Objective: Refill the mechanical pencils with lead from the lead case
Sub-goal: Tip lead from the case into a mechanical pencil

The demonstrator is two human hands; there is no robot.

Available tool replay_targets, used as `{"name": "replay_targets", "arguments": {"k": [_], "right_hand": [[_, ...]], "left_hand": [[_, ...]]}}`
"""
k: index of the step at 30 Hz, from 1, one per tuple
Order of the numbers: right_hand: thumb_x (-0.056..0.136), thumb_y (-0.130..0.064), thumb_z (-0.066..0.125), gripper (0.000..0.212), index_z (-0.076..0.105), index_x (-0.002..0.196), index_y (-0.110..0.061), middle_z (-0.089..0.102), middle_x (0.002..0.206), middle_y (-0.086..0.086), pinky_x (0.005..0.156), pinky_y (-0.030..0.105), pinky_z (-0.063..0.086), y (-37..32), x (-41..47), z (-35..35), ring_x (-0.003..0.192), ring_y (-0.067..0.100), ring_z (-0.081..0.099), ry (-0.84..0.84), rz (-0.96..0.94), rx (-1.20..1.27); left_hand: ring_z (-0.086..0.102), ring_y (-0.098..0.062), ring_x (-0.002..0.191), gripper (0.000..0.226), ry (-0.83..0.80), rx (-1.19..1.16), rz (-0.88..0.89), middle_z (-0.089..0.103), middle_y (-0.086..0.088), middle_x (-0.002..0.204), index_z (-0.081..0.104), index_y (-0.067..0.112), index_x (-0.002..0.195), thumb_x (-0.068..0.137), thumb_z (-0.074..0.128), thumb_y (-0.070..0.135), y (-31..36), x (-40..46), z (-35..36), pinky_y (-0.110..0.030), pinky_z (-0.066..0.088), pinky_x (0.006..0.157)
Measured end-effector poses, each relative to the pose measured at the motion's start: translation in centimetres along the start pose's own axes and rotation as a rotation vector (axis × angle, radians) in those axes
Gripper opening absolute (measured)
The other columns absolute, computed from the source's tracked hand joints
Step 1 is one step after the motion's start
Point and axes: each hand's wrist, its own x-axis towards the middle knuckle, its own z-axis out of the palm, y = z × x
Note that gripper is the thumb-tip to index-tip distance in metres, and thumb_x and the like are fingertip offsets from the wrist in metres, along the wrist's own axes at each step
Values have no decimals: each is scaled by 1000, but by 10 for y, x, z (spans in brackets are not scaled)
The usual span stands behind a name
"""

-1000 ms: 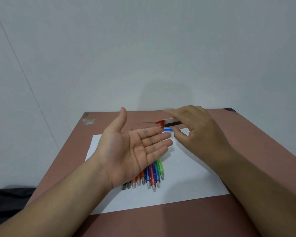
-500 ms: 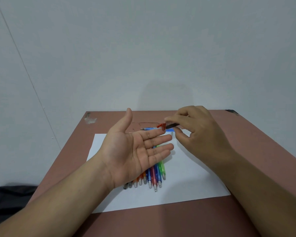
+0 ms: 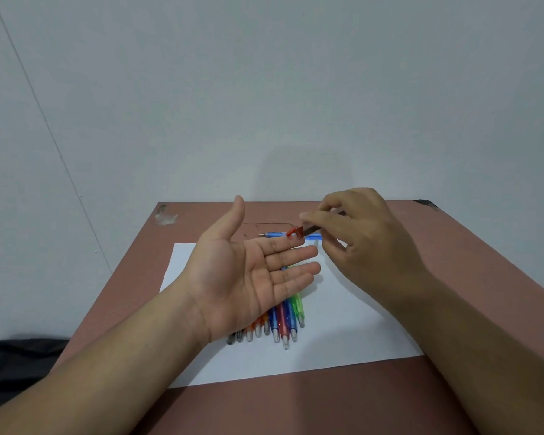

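Observation:
My left hand (image 3: 248, 277) is held palm up and flat above the table, fingers straight, nothing visible on it. My right hand (image 3: 368, 243) pinches the small dark lead case (image 3: 308, 230), whose red cap end (image 3: 294, 232) hangs open just over my left fingertips. Several mechanical pencils (image 3: 280, 321) in orange, blue, red and green lie side by side on the white paper (image 3: 343, 340), partly hidden under my left hand. One blue pencil (image 3: 275, 235) lies crosswise at the paper's far edge.
The brown table (image 3: 453, 277) reaches to the grey wall behind. A scuffed patch (image 3: 165, 216) marks its far left corner. A dark bag (image 3: 19, 359) lies on the floor at the left.
My right hand has tilted the lead case so its red end dips closer to my left fingertips. My left hand has stayed flat and almost still.

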Motion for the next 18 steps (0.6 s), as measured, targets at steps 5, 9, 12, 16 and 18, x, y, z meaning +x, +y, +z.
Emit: {"name": "replay_targets", "arguments": {"k": [5, 9, 12, 16, 18], "right_hand": [[86, -2, 70, 52, 66, 133, -25, 65, 106, -3, 76, 37, 53, 0, 0, 0, 101, 25, 56, -20, 29, -2], [88, -6, 69, 54, 62, 137, -27, 65, 106, -5, 76, 34, 53, -3, 0, -1, 101, 22, 54, -47, 59, 12], [88, -7, 68, 55, 61, 138, -29, 65, 104, -6, 76, 34, 54, -2, 0, -2, 100, 22, 54, -54, 72, 17], [87, -6, 69, 55, 63, 138, -28, 65, 102, -5, 74, 36, 54, -3, -1, 0, 96, 23, 55, -59, 58, 5], [88, -8, 68, 65, 52, 147, -30, 64, 100, -7, 76, 32, 53, -4, 0, -1, 95, 21, 53, -60, 76, 12]], "left_hand": [[61, -47, 119, 98, -10, 6, -2, 64, -27, 128, 53, -7, 134, 87, 42, 78, 0, 0, 0, -49, 42, 110], [62, -47, 118, 96, -5, 17, -4, 64, -27, 128, 53, -5, 135, 87, 42, 78, 0, 1, 0, -49, 42, 109], [62, -46, 118, 96, -10, 20, -3, 64, -26, 129, 52, -5, 136, 88, 42, 77, 0, 1, 0, -49, 42, 110], [62, -46, 118, 94, -3, 37, -4, 64, -25, 129, 52, -4, 136, 89, 42, 76, 0, 1, -1, -49, 43, 109], [62, -45, 119, 93, -5, 44, 0, 64, -24, 129, 53, -3, 136, 89, 42, 76, 0, 1, -2, -49, 42, 110]]}}
